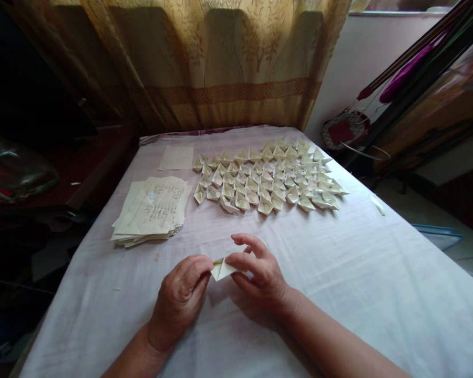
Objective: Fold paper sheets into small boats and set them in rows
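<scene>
At ten o'clock lie stacked sheets [152, 207], at one paper boats [252, 185]; left fingers [198, 265] and right fingers [244, 261] pinch pale, pointed folded paper [221, 270].

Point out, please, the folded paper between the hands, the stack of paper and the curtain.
Folded paper [222, 270]: head view, middle of its visible side.
Stack of paper [150, 209]: head view, top sheet.
Curtain [189, 58]: head view, cloth above its band.

The left hand [183, 291], right hand [262, 275] and folded paper [220, 271] occupy the near centre. To their right, bare cloth [370, 273] gives lateral passage to its edge. Ahead, a strip of cloth permits access as far as the boats [252, 185], whose close rows block the far centre. Ahead-left, the stack [147, 210] obstructs; a narrow gap separates it from the boats.
</scene>
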The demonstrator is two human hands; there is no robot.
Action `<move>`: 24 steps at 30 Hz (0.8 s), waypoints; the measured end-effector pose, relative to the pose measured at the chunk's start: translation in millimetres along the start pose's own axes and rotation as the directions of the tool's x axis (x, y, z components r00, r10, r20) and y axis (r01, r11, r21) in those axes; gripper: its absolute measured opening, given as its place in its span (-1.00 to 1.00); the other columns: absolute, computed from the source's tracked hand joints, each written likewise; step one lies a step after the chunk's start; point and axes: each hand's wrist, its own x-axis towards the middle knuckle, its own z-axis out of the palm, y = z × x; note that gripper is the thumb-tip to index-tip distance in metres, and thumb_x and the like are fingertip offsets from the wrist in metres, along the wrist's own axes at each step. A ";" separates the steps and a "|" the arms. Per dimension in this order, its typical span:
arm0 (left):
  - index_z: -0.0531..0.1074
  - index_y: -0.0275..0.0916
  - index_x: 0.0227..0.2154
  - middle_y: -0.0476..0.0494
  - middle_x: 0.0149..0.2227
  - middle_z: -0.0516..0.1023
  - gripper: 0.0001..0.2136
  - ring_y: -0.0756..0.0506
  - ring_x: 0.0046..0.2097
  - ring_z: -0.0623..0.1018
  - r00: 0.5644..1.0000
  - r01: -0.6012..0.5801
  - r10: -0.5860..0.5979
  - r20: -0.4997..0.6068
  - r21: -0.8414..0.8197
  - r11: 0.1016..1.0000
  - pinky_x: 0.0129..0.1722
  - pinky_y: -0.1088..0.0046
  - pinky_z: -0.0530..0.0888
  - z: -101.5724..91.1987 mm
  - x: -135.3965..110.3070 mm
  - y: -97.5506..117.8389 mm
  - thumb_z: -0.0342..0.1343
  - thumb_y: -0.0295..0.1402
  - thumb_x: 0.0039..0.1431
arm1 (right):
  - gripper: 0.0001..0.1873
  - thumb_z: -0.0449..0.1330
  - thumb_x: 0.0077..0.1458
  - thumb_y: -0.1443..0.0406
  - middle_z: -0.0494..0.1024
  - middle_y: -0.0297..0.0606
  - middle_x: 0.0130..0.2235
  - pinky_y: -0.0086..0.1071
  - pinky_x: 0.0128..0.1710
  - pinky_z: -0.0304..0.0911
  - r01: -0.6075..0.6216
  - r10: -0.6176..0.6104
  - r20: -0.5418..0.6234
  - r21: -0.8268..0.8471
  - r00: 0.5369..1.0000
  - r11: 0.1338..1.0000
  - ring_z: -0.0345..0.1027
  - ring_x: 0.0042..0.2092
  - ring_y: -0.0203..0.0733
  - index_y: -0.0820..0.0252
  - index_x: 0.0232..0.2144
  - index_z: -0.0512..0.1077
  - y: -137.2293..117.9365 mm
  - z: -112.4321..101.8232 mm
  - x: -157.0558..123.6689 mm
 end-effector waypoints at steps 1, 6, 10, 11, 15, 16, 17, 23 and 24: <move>0.42 -0.19 -0.21 -0.08 -0.26 0.58 -0.87 -0.03 -0.21 0.60 1.000 -0.009 0.009 -0.007 0.011 1.000 -0.16 0.53 0.51 -0.3 -0.3 0.2 0.02 -0.52 0.29 | -0.66 0.13 -0.04 0.50 0.38 -0.08 0.12 -0.26 -0.11 0.39 0.023 -0.022 0.018 -0.051 1.000 0.998 0.35 0.07 -0.06 0.10 -0.22 0.51 0.5 -1.7 0.0; 0.43 -0.20 -0.21 -0.09 -0.26 0.59 -0.87 -0.04 -0.20 0.60 0.998 -0.030 0.033 -0.047 0.064 0.997 -0.14 0.50 0.52 -1.3 -2.3 -0.9 0.03 -0.52 0.29 | -0.79 0.16 0.09 0.42 0.42 -0.05 0.10 -0.23 -0.09 0.40 0.046 -0.042 0.035 -0.117 0.998 0.992 0.38 0.06 -0.05 0.11 -0.26 0.56 -1.1 -5.6 2.5; 0.44 -0.20 -0.24 -0.10 -0.27 0.59 -0.89 -0.04 -0.21 0.60 0.998 -0.015 0.020 -0.059 0.077 0.997 -0.15 0.51 0.53 -2.2 -0.5 -1.4 0.05 -0.50 0.29 | -0.84 0.18 0.18 0.38 0.57 -0.14 -0.15 -0.39 -0.22 0.43 -0.002 0.002 0.012 0.004 1.000 1.000 0.50 -0.18 -0.21 0.12 -0.23 0.55 -3.7 -3.3 5.4; 0.44 -0.20 -0.24 -0.09 -0.28 0.59 -0.89 -0.04 -0.22 0.60 0.998 -0.015 0.019 -0.058 0.071 0.997 -0.17 0.51 0.53 -2.3 0.2 -1.2 0.05 -0.50 0.29 | -0.85 0.18 0.19 0.39 0.59 -0.19 -0.23 -0.43 -0.25 0.43 -0.020 0.020 -0.001 0.055 1.000 0.998 0.50 -0.24 -0.24 0.12 -0.24 0.54 -4.4 -2.0 5.6; 0.45 -0.18 -0.25 -0.08 -0.31 0.59 -0.90 -0.03 -0.26 0.60 0.999 0.005 -0.003 -0.044 0.036 0.999 -0.21 0.52 0.52 -2.0 1.2 0.5 0.05 -0.48 0.29 | -0.87 0.24 0.12 0.41 0.59 -0.33 -0.40 -0.46 -0.39 0.36 -0.141 0.154 -0.099 0.127 0.983 0.982 0.46 -0.40 -0.30 0.10 -0.28 0.48 -7.4 3.8 4.0; 0.45 -0.18 -0.26 -0.08 -0.31 0.59 -0.90 -0.03 -0.26 0.60 0.999 0.014 -0.013 -0.037 0.028 1.000 -0.21 0.52 0.52 -1.7 0.9 0.7 0.06 -0.47 0.29 | -0.84 0.25 0.09 0.42 0.59 -0.36 -0.41 -0.46 -0.43 0.34 -0.177 0.194 -0.123 0.136 0.973 0.975 0.44 -0.43 -0.30 0.09 -0.26 0.45 -7.8 5.0 3.3; 0.45 -0.18 -0.26 -0.07 -0.31 0.59 -0.91 -0.03 -0.27 0.59 0.999 0.024 -0.023 -0.033 0.020 1.000 -0.22 0.52 0.52 -1.4 0.5 0.8 0.07 -0.47 0.29 | -0.78 0.26 0.06 0.42 0.59 -0.37 -0.41 -0.46 -0.45 0.32 -0.212 0.233 -0.136 0.153 0.963 0.965 0.43 -0.45 -0.30 0.09 -0.22 0.42 -8.0 5.8 2.7; 0.46 -0.18 -0.01 -0.07 -0.31 0.55 -0.75 -0.02 -0.34 0.54 0.990 0.143 -0.140 0.035 -0.091 0.986 -0.28 0.52 0.51 -1.4 -0.4 -0.1 0.11 -0.41 0.26 | -0.72 0.26 0.03 0.39 0.59 -0.39 -0.42 -0.46 -0.45 0.30 -0.290 0.319 -0.080 0.257 0.944 0.922 0.40 -0.46 -0.31 0.08 -0.17 0.36 -8.7 5.0 2.8; 0.46 -0.17 -0.01 -0.07 -0.30 0.55 -0.74 -0.02 -0.33 0.53 0.984 0.171 -0.163 0.072 -0.126 0.977 -0.28 0.52 0.50 -1.6 0.3 -0.4 0.12 -0.40 0.25 | -0.73 0.26 0.03 0.39 0.58 -0.39 -0.43 -0.46 -0.45 0.29 -0.291 0.321 -0.072 0.272 0.944 0.917 0.38 -0.47 -0.32 0.08 -0.19 0.36 -9.2 4.9 3.0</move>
